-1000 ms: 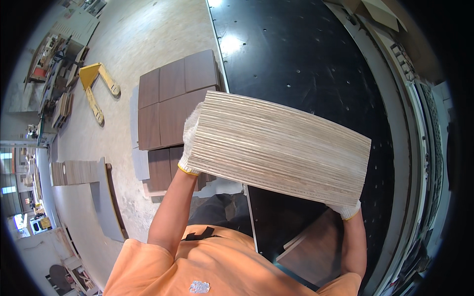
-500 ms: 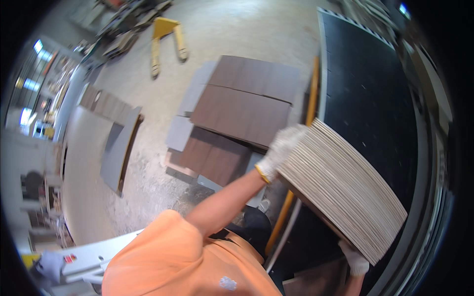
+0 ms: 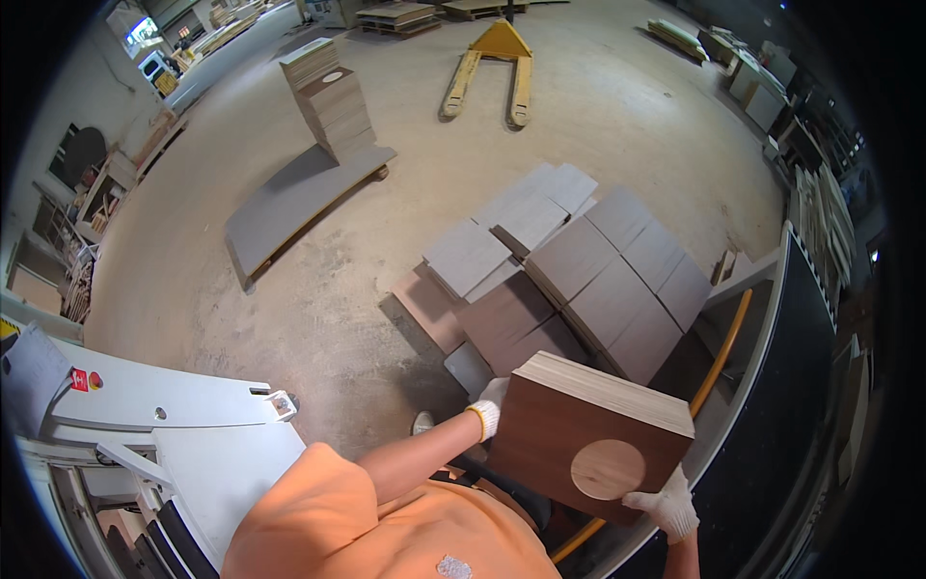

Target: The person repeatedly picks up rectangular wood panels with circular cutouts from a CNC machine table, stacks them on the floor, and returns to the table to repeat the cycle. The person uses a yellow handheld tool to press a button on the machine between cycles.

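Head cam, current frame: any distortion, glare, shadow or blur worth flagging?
Head view: fisheye bends the black surface's pale edge and the rim fades to black; head view: window washed out; head view: shadow left of the floor panels; head view: held boards fairly sharp.

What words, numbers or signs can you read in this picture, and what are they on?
None can be read clearly.
Small red label on the long white machine: too small to read.
Pale grey, creased sheet at the machine's end: any marks are too faint to read.
Silvery, uneven patch on the orange cloth shirt: no readable letters.
Dark-brown-faced stack of wooden boards: no writing visible, just a pale circle.
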The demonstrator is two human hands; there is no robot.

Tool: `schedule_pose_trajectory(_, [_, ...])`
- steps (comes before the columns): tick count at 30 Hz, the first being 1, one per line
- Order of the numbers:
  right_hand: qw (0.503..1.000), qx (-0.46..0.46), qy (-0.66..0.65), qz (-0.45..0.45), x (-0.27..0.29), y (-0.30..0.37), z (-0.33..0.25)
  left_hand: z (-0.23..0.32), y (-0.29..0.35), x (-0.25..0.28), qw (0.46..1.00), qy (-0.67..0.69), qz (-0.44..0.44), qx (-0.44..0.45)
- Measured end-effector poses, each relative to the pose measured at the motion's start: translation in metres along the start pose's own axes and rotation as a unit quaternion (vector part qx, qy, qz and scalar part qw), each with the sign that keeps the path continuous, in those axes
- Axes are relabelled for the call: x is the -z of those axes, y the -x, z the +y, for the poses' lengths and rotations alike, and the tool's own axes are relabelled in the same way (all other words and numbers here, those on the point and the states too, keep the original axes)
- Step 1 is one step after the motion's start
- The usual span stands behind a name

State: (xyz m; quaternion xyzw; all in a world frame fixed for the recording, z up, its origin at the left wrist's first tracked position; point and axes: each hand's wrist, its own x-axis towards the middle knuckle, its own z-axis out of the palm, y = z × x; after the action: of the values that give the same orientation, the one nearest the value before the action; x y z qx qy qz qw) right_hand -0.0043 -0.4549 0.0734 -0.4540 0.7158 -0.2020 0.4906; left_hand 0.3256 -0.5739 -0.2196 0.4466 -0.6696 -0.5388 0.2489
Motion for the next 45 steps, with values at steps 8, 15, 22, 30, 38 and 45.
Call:
schedule_pose_trajectory(8, [0.953,0.078,-0.036,-0.292,-0.283,-0.134,-0.090,-0.118,0.208,0.295,0.956,0.108,0.131,0.238])
schedule_pose_trajectory(15, [0.908,0.082,-0.063,-0.406,-0.437,-0.237,-0.189,-0.213,0.323,0.411,0.824,0.355,0.305,0.318])
schedule_pose_trajectory(22, [0.887,0.049,-0.031,-0.458,-0.532,-0.382,-0.312,-0.301,0.289,0.536,0.853,0.303,0.338,0.258])
schedule_pose_trajectory(30, [0.895,0.080,0.016,-0.439,-0.599,-0.551,-0.506,-0.348,0.147,0.767,0.894,-0.023,0.197,0.401])
schedule_pose_trajectory(38, [0.910,0.080,0.000,-0.406,-0.640,-0.737,-0.707,-0.412,-0.012,0.994,0.899,0.099,0.274,0.327])
schedule_pose_trajectory(45, [0.917,0.059,-0.020,-0.395,-0.696,-0.947,-0.869,-0.457,-0.227,1.189,0.865,0.246,0.312,0.307])
